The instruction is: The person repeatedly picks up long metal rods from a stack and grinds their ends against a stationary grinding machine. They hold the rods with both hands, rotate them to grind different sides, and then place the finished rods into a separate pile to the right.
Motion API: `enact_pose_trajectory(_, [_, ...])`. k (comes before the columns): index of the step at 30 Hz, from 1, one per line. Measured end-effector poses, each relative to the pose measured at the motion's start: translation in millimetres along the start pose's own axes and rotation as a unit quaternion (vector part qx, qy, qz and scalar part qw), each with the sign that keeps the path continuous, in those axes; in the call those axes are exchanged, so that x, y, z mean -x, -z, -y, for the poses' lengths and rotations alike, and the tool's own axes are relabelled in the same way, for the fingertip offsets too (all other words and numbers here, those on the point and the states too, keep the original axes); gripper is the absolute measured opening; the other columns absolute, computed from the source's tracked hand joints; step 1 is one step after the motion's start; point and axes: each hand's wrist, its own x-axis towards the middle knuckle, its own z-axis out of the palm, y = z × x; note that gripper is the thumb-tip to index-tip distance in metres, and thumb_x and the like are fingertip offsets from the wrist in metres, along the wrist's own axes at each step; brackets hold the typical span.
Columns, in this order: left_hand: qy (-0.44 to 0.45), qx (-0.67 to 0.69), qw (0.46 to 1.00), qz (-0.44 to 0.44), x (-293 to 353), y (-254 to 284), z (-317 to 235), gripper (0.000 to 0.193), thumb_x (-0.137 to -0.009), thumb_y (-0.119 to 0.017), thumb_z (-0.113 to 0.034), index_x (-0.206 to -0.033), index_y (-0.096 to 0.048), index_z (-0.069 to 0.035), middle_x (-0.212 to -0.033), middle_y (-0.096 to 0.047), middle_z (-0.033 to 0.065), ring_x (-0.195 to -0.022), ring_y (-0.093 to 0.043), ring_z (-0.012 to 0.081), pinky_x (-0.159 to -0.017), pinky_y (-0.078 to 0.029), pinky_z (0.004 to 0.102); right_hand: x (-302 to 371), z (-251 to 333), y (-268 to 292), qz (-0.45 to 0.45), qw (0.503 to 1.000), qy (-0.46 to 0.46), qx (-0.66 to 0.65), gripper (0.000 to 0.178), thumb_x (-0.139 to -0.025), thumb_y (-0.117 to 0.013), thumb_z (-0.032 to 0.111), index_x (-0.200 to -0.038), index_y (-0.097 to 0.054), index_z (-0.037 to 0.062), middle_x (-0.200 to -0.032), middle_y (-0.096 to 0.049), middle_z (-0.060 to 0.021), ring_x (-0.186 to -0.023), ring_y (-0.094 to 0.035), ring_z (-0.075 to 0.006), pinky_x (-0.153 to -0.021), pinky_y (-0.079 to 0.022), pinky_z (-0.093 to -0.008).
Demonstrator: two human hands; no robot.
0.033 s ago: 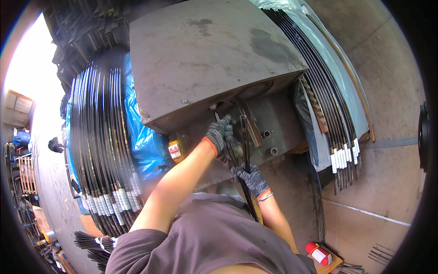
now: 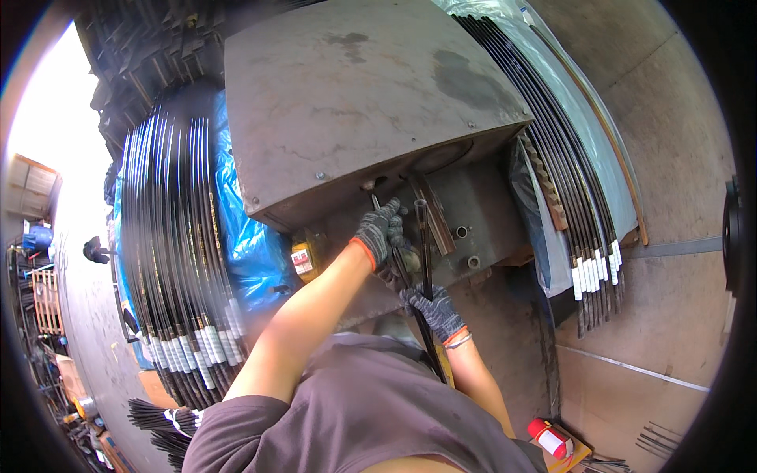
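My left hand [image 2: 379,229], in a grey knit glove with an orange cuff, is closed at the front of a grey metal box [image 2: 371,94]. From its fingers a short metal rod end [image 2: 374,200] points up to an opening under the box's edge. My right hand [image 2: 436,312], gloved the same way, is wrapped around dark slender rods [image 2: 426,256] in front of my body. One of these stands almost upright; another slants up toward my left hand. Whether that slanted rod is the one in my left hand is hidden by the glove.
Left of the box, many long black rods [image 2: 169,236] with white-wrapped ends lie beside blue plastic sheeting [image 2: 244,229]. More black rods [image 2: 552,150] rest on the right. A yellow container [image 2: 306,258] stands by my left forearm. A red cylinder [image 2: 550,438] lies at lower right.
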Motion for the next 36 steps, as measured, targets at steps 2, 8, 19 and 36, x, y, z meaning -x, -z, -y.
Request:
enact_pose_trajectory(2, [-0.002, -0.003, 1.0, 0.004, -1.4, 0.8, -1.0, 0.02, -0.09, -0.048, -0.026, -0.075, -0.053, -0.014, -0.047, -0.033, -0.0063, -0.038, -0.025, 0.0074, -0.035, -0.019, 0.0236, -1.1, -0.2, 0.0, -0.004, 1.0, -0.015, 0.004, 0.02, -0.082, -0.06, 0.016, -0.088, -0.063, -0.0022, -0.069, -0.061, -0.0043, -0.061, -0.054, -0.0105, -0.058, -0.044, -0.0245])
enact_pose_trajectory(8, [-0.004, -0.019, 1.0, -0.024, -4.2, 0.1, -0.9, 0.021, -0.09, -0.047, -0.025, -0.075, -0.055, -0.013, -0.048, -0.035, -0.0054, -0.037, -0.028, 0.0091, -0.034, -0.019, 0.0255, 2.9, 21.6, -9.5, -0.009, 1.0, -0.016, -0.004, 0.016, -0.078, -0.063, 0.02, -0.075, -0.064, 0.0046, -0.059, -0.056, 0.0006, -0.054, -0.047, -0.0083, -0.052, -0.038, -0.0257])
enact_pose_trajectory(19, [-0.002, -0.032, 0.999, -0.009, -6.4, 4.6, 0.5, 0.021, -0.088, -0.048, -0.024, -0.077, -0.058, -0.009, -0.055, -0.045, -0.0001, -0.039, -0.032, 0.0103, -0.035, -0.027, 0.025, -12.5, -5.4, 11.1, -0.04, 0.991, 0.025, 0.122, 0.024, -0.082, -0.059, 0.025, -0.08, -0.062, 0.002, -0.061, -0.056, -0.0031, -0.054, -0.047, -0.0112, -0.051, -0.039, -0.0287])
enact_pose_trajectory(36, [0.032, -0.129, 0.987, 0.085, -32.0, -71.4, 54.8, 0.02, -0.088, -0.053, -0.025, -0.08, -0.057, -0.007, -0.072, -0.06, 0.0052, -0.039, -0.035, 0.0058, -0.034, -0.025, 0.0195, 71.3, -10.3, 101.7, -0.066, 0.985, -0.037, -0.157, 0.023, -0.087, -0.051, 0.027, -0.088, -0.059, 0.0055, -0.064, -0.055, -0.0011, -0.051, -0.048, -0.0098, -0.046, -0.038, -0.0247])
